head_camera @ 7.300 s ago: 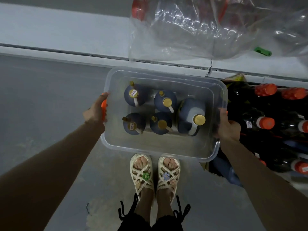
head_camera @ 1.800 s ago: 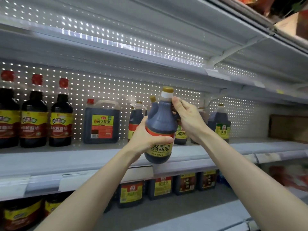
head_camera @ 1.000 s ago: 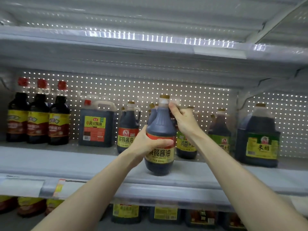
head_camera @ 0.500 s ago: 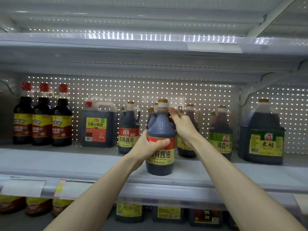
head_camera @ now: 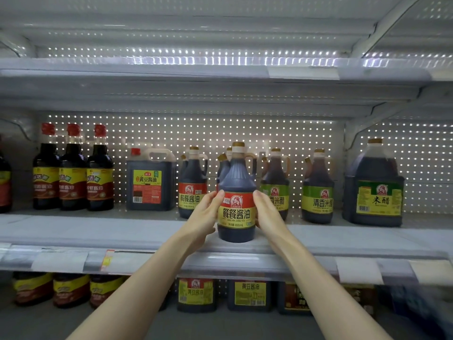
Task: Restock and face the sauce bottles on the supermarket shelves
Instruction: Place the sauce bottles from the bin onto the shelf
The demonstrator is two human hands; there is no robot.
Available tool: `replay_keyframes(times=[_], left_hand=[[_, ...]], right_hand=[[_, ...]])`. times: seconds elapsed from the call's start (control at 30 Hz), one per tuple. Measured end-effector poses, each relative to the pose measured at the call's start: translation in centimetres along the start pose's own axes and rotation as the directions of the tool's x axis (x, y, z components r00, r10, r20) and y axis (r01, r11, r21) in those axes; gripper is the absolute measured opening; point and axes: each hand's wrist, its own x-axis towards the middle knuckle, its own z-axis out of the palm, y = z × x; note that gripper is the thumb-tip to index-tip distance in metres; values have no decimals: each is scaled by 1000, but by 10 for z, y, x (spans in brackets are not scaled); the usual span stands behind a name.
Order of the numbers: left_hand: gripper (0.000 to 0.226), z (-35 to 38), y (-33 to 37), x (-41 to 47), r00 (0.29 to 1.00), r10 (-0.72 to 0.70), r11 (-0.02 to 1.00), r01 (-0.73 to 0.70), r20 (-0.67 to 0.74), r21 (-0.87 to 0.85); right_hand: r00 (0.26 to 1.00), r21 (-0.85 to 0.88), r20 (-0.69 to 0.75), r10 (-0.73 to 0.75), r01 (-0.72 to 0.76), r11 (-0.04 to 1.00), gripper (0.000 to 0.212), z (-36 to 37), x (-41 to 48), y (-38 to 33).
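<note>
Where the right hand [head_camera: 268, 214] pinched the neck half a second ago, it now grips the label's right side; the left hand [head_camera: 204, 217] has slid from the label's front to grip its left. Between them the soy sauce bottle [head_camera: 236, 192] stands upright near the shelf [head_camera: 98, 231] front, label facing out.

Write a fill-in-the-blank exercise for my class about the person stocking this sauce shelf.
The left hand and the right hand grip the same ____.
This bottle has a red and ____ label.
The tall bottles at the left end of the shelf have ____ caps.
The big jug at the far right carries a ____ label.
Missing words: bottle; yellow; red; green.
</note>
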Motion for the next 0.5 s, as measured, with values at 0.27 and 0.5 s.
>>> replay_keyframes(times=[0.27,0.5], left_hand=[[49,2,0,-3,1000,14,1000,-14,16,-18],[44,2,-3,-5,994,94,995,-93,-56,23]], right_hand=[[1000,-92,-9,16,-17,996,45,4,-3,-2],[1000,-128,-24,15,-18,992,46,6,-3,-2]])
